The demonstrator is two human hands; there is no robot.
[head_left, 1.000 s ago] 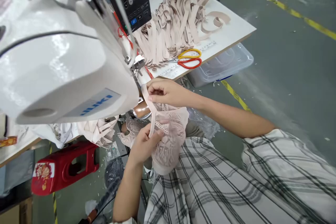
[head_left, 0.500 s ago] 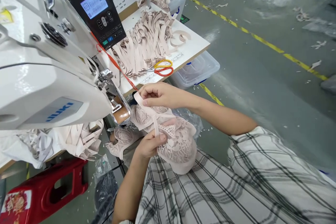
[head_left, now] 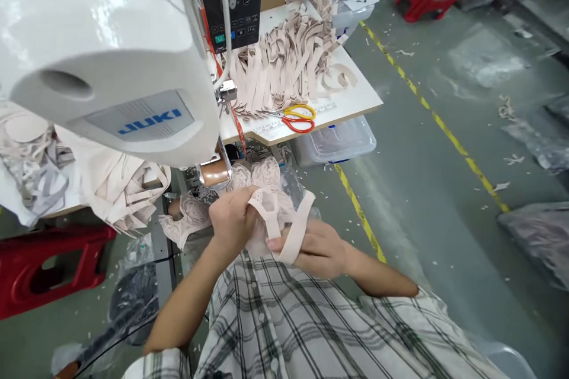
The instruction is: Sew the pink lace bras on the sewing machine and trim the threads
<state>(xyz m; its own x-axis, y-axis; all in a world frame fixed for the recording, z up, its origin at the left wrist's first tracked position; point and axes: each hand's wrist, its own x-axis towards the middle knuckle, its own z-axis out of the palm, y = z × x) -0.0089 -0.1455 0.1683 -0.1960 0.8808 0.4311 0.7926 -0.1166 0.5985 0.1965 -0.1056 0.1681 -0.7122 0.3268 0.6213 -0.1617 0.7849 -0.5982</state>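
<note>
In front of my body, my left hand (head_left: 233,218) is closed on the edge of a pale pink lace bra (head_left: 265,174). My right hand (head_left: 317,249) pinches a flat pink elastic strap (head_left: 297,228), which loops over its fingers with the loose end pointing up. Between the two hands a narrow part of the strap runs from the bra. The bra's lace cups lie just beyond my hands, partly hidden by them. A second lace piece (head_left: 189,217) hangs left of my left hand, below the sewing machine's arm (head_left: 133,71).
Many cut elastic strips (head_left: 280,65) lie on the white table (head_left: 360,92), with red-and-yellow-handled scissors (head_left: 299,118) at its front edge. A clear plastic box (head_left: 338,141) stands below. More fabric pieces (head_left: 115,183) are heaped at left, above a red stool (head_left: 53,266).
My right hand has come down and toward me, drawing the strap with it. My left hand has turned and closed higher on the bra. The view has shifted, so the machine looks closer.
</note>
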